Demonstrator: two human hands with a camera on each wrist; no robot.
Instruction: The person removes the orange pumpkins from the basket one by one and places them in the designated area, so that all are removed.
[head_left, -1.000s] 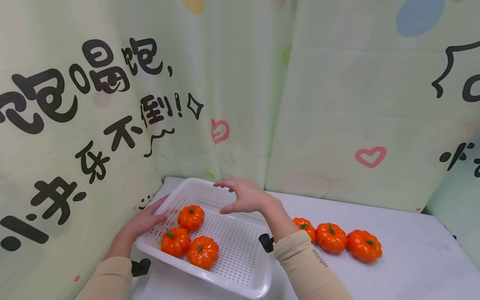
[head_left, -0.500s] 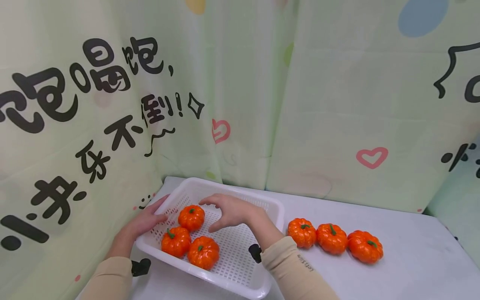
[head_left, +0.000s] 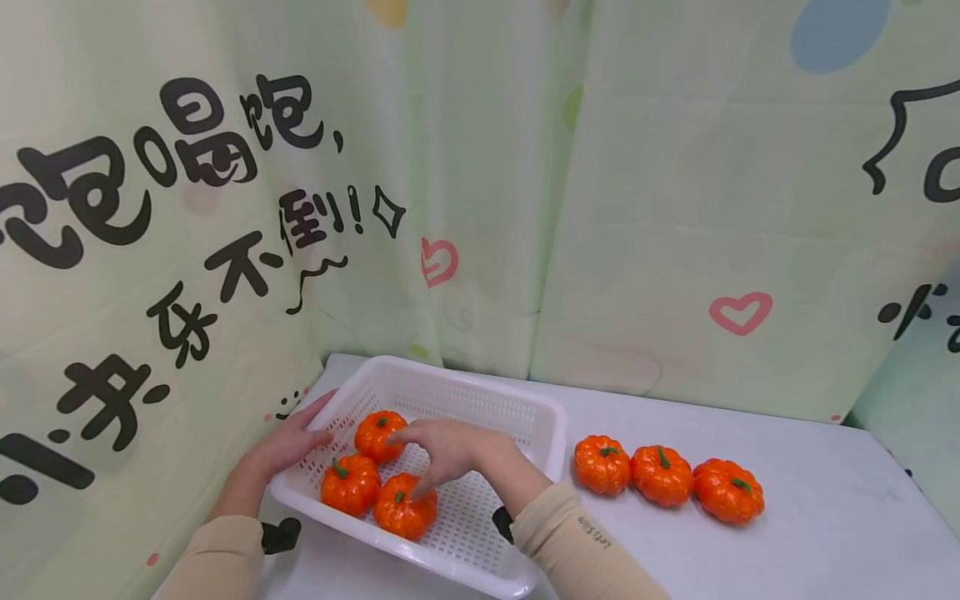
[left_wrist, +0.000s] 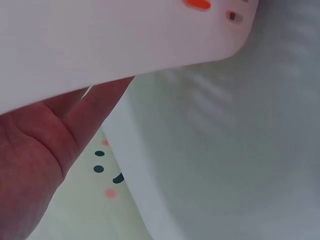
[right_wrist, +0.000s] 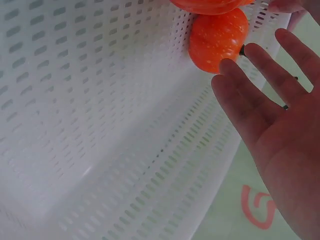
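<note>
A white perforated plastic basket [head_left: 487, 383] holds three small orange pumpkins with green stems: a back pumpkin [head_left: 375, 433], a left pumpkin [head_left: 349, 487] and a front pumpkin [head_left: 401, 517]. My left hand [head_left: 285, 442] grips the basket's left rim, thumb over the inner side; in the left wrist view its fingers [left_wrist: 97, 107] run up behind the white wall. My right hand [head_left: 450, 450] reaches inside the basket, fingers spread and holding nothing. In the head view its fingertips overlap the back pumpkin and its thumb overlaps the front one. The right wrist view shows the fingers [right_wrist: 245, 102] extended near a pumpkin [right_wrist: 217, 40].
On the white table [head_left: 817, 500], right of the basket, three more pumpkins stand in a row: a near-basket one [head_left: 600, 467], a middle one [head_left: 660, 479] and a right one [head_left: 727, 493]. A pale green printed curtain [head_left: 637, 208] encloses the back and left sides.
My right hand has moved left and down from above the basket's back rim to the pumpkins inside. My left hand, the basket and all pumpkins have stayed in place.
</note>
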